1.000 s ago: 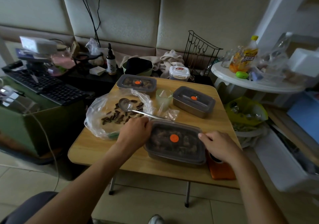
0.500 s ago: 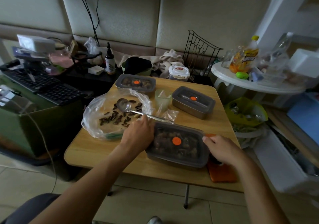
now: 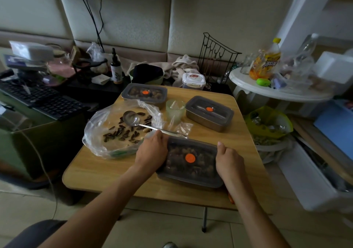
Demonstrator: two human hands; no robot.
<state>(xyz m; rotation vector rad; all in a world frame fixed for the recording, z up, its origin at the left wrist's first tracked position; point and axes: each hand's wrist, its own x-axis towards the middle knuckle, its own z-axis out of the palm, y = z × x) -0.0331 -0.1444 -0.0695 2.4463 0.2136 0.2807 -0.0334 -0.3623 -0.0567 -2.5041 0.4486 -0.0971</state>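
A grey lidded food box (image 3: 191, 161) with an orange dot and dark food inside sits near the front of the wooden table (image 3: 107, 173). My left hand (image 3: 151, 151) grips its left end and my right hand (image 3: 229, 159) grips its right end, fingers curled over the edges. Two more lidded boxes stand farther back, one at the far middle (image 3: 145, 93) and one at the right (image 3: 209, 113). A metal ladle (image 3: 133, 120) lies across an open plastic bag (image 3: 107, 133) strewn with dark seeds.
A pale green cup (image 3: 174, 110) stands between the far boxes. A keyboard (image 3: 44, 100) sits on a low unit at left. A white round side table (image 3: 277, 91) with bottles stands at right, a yellow-bagged bin (image 3: 267, 127) below it. A wire rack (image 3: 215, 56) stands behind.
The near box has shifted slightly toward the table's front right between my hands. My right hand has moved from the lid's corner to the box's right end.
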